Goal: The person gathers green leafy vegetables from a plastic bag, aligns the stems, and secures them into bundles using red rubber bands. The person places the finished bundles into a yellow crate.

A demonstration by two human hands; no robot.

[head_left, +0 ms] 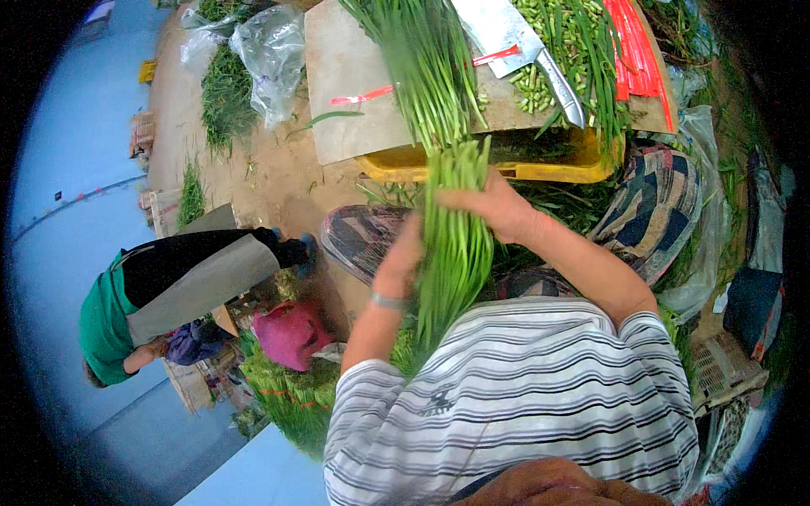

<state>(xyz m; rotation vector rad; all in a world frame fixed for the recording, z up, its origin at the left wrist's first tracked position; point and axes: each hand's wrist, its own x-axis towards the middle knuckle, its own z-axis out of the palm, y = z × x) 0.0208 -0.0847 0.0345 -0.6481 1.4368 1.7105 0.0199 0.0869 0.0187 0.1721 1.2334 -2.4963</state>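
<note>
A bunch of long green garlic chives is upright in front of my striped shirt, its pale cut ends toward the board. My right hand is wrapped round its upper part, thumb across the front. Against the bunch's left side is my left hand, smeared by motion, its fingers hidden behind the stalks. Just beyond, more chives lie on a board, across a red strip. To their right rests a broad-bladed knife with a metal handle, beside chopped stalk ends.
A yellow crate sits under the board's near edge. Red strips lie at the board's right. Clear plastic bags and loose greens are on the floor. Another person in green bends at the left, near stacked chives.
</note>
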